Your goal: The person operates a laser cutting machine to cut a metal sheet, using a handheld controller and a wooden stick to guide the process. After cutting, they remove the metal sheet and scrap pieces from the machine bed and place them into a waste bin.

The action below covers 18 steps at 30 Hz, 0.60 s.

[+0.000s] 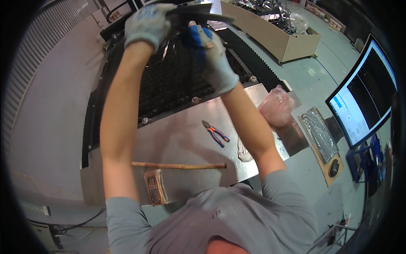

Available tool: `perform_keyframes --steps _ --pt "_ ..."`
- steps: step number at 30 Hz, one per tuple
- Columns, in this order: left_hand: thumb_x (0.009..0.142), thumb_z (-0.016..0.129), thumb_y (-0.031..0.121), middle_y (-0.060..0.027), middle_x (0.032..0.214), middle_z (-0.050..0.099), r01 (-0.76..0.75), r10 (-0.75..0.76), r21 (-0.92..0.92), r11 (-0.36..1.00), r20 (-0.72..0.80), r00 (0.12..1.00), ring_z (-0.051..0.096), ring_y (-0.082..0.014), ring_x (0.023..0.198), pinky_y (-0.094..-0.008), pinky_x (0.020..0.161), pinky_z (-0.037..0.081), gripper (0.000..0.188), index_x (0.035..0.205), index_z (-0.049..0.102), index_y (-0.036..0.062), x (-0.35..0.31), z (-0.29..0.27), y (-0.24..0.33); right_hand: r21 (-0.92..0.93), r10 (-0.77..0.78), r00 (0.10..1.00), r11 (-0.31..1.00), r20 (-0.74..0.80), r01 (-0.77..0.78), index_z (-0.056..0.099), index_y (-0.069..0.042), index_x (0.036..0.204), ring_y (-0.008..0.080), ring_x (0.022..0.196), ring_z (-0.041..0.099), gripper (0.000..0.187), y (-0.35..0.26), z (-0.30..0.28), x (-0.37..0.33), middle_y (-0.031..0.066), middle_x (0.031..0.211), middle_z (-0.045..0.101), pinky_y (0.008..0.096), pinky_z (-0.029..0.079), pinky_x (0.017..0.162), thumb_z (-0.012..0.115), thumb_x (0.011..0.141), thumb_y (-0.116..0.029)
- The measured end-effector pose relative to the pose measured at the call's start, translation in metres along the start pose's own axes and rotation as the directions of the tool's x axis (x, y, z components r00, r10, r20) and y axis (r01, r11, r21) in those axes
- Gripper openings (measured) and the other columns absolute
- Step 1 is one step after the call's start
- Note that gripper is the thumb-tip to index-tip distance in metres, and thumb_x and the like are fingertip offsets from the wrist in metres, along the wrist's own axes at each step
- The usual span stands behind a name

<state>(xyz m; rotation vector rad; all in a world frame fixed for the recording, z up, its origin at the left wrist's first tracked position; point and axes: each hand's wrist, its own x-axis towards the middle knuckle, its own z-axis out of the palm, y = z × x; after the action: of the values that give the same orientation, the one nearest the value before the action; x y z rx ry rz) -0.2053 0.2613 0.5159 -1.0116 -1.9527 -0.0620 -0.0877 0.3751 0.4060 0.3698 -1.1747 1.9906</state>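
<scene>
Both arms reach to the far end of a machine bed, and both hands wear pale gloves. My left hand (148, 24) is closed on the edge of a thin dark metal sheet (201, 9). My right hand (213, 57), its glove blue on the palm side, is just below that sheet with its fingers curled. Motion smears it, and whatever is in its grip cannot be made out. Beneath both hands lies the dark slatted bed (165, 80), with a few shiny strips (165, 51) on it.
On the metal ledge nearer me lie pliers (215, 133), a bamboo stick (182, 166), a plastic-wrapped remote control (155, 187) and a pink plastic bag (277, 106). A monitor (366, 93) and a mouse (334, 168) are at right. A scrap bin (296, 48) stands far right.
</scene>
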Motion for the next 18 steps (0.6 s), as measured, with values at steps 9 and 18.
perform_keyframes --steps 9,18 --pt "0.095 0.073 0.028 -0.0159 0.126 0.08 0.156 -0.143 -0.052 0.986 0.2 0.969 0.073 -0.0328 0.124 -0.0412 0.108 0.056 0.03 0.119 0.085 0.0138 0.035 -0.108 -0.024 -0.291 0.433 0.9 0.857 -0.042 -0.426 0.06 0.01 0.15 0.0192 0.117 0.072 0.063 0.0 -0.076 -0.195 0.0147 0.126 0.076 0.0334 0.055 0.109 0.065 0.113 -0.04" --pt "0.1 0.069 0.022 -0.0143 0.103 0.082 0.321 -0.302 -0.237 0.917 0.114 0.946 0.076 -0.0244 0.09 -0.0403 0.083 0.059 0.022 0.11 0.085 0.0098 0.041 -0.156 -0.028 -0.337 0.399 0.824 0.773 -0.401 -0.538 0.062 0.009 0.148 0.0171 0.108 0.072 0.054 0.045 -0.151 -0.24 0.014 0.12 0.077 0.0328 0.058 0.102 0.066 0.113 -0.032"
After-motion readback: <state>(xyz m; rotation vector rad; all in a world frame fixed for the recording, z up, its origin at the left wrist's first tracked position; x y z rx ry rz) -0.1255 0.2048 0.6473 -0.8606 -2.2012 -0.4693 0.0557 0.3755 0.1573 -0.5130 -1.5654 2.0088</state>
